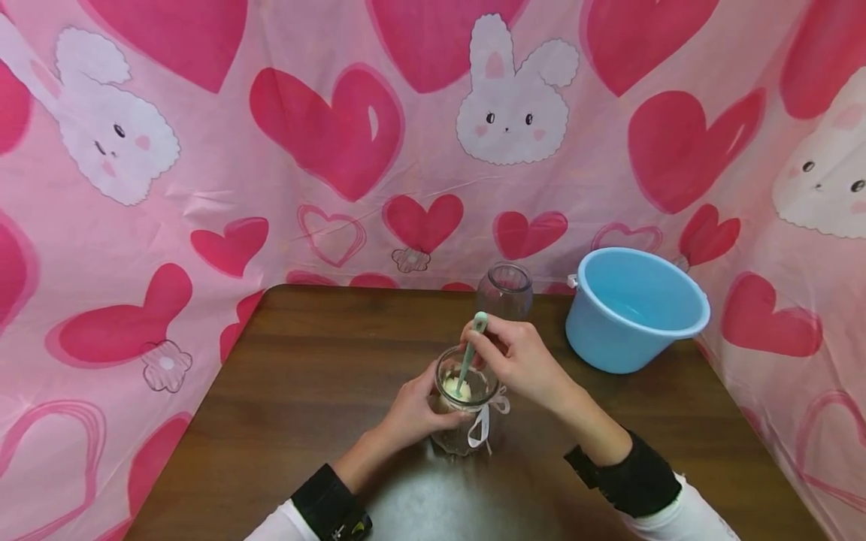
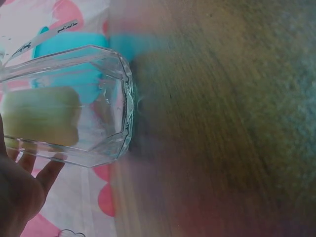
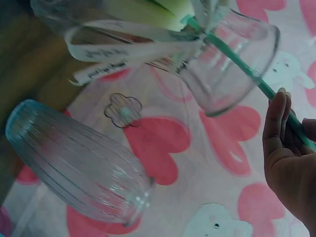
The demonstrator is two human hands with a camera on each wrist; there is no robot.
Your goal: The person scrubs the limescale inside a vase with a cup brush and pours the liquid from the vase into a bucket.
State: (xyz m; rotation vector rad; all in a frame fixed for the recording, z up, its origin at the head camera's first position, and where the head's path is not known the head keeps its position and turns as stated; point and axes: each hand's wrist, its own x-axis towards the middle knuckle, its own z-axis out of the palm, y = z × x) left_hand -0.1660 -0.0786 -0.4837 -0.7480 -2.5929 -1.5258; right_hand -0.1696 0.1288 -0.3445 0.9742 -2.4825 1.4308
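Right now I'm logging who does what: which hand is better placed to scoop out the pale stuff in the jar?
The right hand. It already pinches the green spoon, whose tip sits inside the glass jar on the pale contents. The left hand grips the jar's side, steadying it on the table.

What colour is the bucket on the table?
Light blue; the bucket shows best in the head view.

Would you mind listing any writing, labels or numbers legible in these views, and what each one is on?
White ribbon tied round the glass jar: small dark print, too blurred to read.
Ribbon tail in the left wrist view: dark marks, illegible.
Nothing else carries text; the pink backdrop shows only hearts and bunnies.
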